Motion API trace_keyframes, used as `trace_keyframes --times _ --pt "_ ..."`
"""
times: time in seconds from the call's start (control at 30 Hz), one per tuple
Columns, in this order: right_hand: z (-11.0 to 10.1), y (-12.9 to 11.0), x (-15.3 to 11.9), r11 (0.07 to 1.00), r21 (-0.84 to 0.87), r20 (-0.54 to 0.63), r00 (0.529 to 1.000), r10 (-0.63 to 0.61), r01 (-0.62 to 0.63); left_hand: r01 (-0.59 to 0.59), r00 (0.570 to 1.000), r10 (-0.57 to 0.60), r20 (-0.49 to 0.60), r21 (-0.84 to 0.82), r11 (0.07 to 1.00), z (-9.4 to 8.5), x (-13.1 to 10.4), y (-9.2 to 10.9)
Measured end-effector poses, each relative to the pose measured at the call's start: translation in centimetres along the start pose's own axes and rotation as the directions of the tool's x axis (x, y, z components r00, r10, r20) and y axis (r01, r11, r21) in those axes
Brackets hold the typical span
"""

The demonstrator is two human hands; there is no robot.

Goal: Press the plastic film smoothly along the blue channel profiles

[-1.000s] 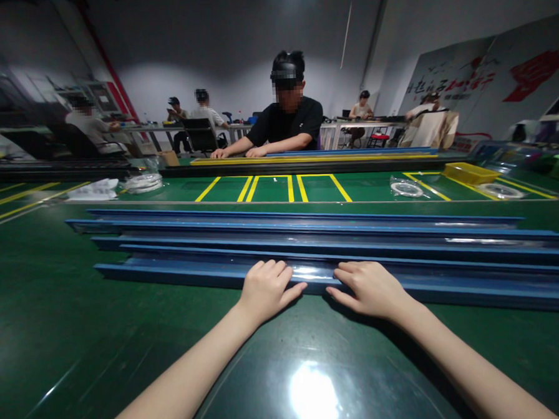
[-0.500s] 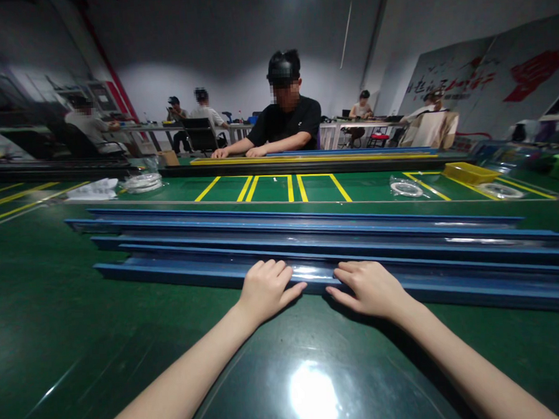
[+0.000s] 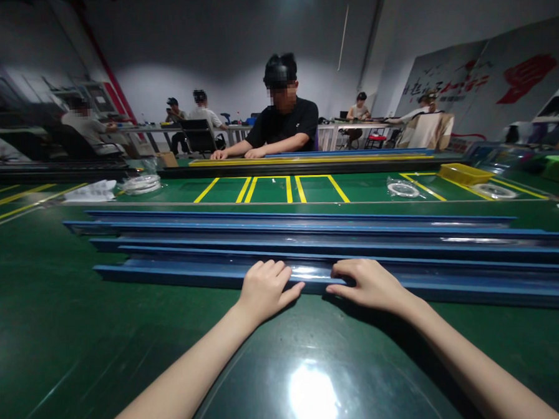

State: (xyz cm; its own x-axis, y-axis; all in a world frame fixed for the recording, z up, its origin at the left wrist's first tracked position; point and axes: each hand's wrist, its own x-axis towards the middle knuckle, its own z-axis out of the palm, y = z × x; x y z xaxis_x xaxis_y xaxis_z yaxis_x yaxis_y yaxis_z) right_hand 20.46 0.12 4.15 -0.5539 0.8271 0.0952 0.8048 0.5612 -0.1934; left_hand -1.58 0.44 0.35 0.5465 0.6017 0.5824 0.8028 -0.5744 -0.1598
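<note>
Several long blue channel-shaped profiles [image 3: 180,273] lie side by side across the green table, with shiny clear film inside them. My left hand [image 3: 265,289] is closed over the front wall of the nearest one, fingers curled inside the channel and thumb stretched along its outer face. On the same wall, further right, my right hand [image 3: 370,284] has its fingers bent over the edge and its thumb in front. Its fingertips are partly hidden inside the channel. A short stretch of the profile shows between the two hands.
Yellow tape outlines mark the far green surface [image 3: 236,188]. Coils of white tubing [image 3: 141,183], a yellow tray [image 3: 465,174] and clear bags lie there. Across the table, a person in black [image 3: 284,122] has hands on yellow and blue profiles [image 3: 314,159]. Others sit behind.
My right hand has lifted and arched slightly, its fingers bending more over the wall. My left hand keeps its place on the profile. The view has shifted slightly.
</note>
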Motion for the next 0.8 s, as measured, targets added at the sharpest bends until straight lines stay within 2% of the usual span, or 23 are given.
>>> trace_keyframes --times 0.3,0.47,0.6,0.7,0.8 --pt "-0.1 0.2 0.3 0.994 0.067 0.042 0.995 0.087 -0.09 0.016 1.0 -0.016 -0.015 -0.042 0.999 0.2 0.0 0.0" --pt "-0.1 0.1 0.8 0.992 0.112 0.109 0.993 0.049 -0.061 0.021 0.999 -0.023 -0.042 -0.044 0.999 0.3 0.1 0.1" --pt "0.1 -2.2 1.5 1.0 -0.002 0.027 1.0 -0.002 0.002 0.026 0.998 -0.029 -0.049 -0.055 0.998 0.5 0.1 0.2" --pt "0.5 -4.2 2.1 0.997 -0.079 -0.061 0.998 0.011 -0.016 0.021 0.999 -0.024 -0.035 -0.071 0.997 0.5 0.0 0.2" --pt "0.9 -5.1 2.2 0.994 -0.103 -0.095 0.995 0.038 -0.048 0.018 1.0 -0.019 -0.013 -0.092 0.996 0.4 -0.1 0.1"
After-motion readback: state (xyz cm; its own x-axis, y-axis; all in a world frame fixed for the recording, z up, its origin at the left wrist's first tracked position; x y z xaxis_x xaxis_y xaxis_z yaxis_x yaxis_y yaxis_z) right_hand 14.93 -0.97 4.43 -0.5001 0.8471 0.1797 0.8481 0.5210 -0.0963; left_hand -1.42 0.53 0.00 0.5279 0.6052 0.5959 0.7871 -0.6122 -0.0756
